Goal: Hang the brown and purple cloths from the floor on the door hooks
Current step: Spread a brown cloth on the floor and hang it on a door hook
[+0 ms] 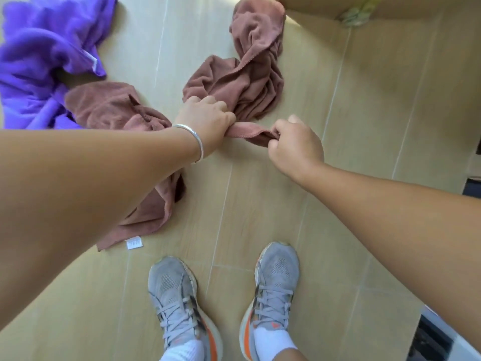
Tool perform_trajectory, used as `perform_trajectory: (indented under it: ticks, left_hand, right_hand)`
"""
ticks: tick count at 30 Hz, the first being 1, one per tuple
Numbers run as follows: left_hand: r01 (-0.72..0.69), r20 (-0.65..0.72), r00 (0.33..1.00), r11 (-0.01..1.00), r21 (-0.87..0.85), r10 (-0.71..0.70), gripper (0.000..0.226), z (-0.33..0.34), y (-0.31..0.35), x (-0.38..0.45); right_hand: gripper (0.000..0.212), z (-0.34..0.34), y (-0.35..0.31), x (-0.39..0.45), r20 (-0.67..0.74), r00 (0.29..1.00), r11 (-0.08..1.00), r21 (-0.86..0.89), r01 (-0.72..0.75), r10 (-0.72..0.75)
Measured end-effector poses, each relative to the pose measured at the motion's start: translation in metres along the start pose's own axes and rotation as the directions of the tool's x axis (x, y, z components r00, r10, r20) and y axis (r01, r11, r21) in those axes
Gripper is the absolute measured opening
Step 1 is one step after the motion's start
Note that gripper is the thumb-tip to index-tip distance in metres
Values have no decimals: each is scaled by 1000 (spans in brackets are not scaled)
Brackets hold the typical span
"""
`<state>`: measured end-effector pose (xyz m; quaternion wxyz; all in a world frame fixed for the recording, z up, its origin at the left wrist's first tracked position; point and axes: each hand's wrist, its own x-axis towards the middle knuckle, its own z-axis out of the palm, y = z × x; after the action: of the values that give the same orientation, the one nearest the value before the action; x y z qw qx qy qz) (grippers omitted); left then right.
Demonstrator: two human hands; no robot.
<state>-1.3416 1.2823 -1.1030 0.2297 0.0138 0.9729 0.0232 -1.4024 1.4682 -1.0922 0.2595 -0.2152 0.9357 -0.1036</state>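
Note:
A crumpled brown cloth (pixel 250 76) lies on the tiled floor ahead of my feet. My left hand (pixel 205 121), with a silver bangle on the wrist, grips its near edge. My right hand (pixel 291 142) pinches the same edge a little to the right, so a short strip of cloth stretches between the two hands. A second brown cloth (pixel 114 108) lies to the left, partly hidden under my left forearm, with a white label at its near corner. A purple cloth (pixel 44 53) lies bunched at the far left. No door hooks are in view.
My two grey and orange shoes (pixel 223 295) stand on the floor just behind the cloths. A wooden panel or door bottom (pixel 390 6) crosses the top right, with a green-yellow thing at its corner. Dark objects line the right edge.

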Motion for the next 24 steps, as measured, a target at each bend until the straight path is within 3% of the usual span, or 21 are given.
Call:
perform_trajectory:
  ticks: [5,8,12,16,20,24]
  left_hand:
    - [70,48,997,989,-127,-64,59,-70,-30,-47]
    - [182,61,983,967,-179,-174,69,-126,-54,-70]
    - [330,20,943,929,-166,-332,35,-197,-83,-101]
    - [513,14,848,814,-272,-530,16,-252,-114,-148]
    - [650,59,728,661,-374,-683,14,-284,-149,-208]
    - [769,31,585,543,-337,-810,16,-311,-176,-277]
  right_hand:
    - [15,-98,-49,-6,-15,985,985,-1,175,-175]
    - [14,-164,-75,-8,34,953,947,-106,304,-302]
    - [11,-244,-126,-15,43,902,878,-213,429,-430]
    - [14,-323,-187,-22,34,816,766,-325,555,-577]
    - [13,-392,-242,-27,-50,713,668,-398,628,-699]
    - [25,-439,-300,-32,-44,600,551,-451,702,-799]
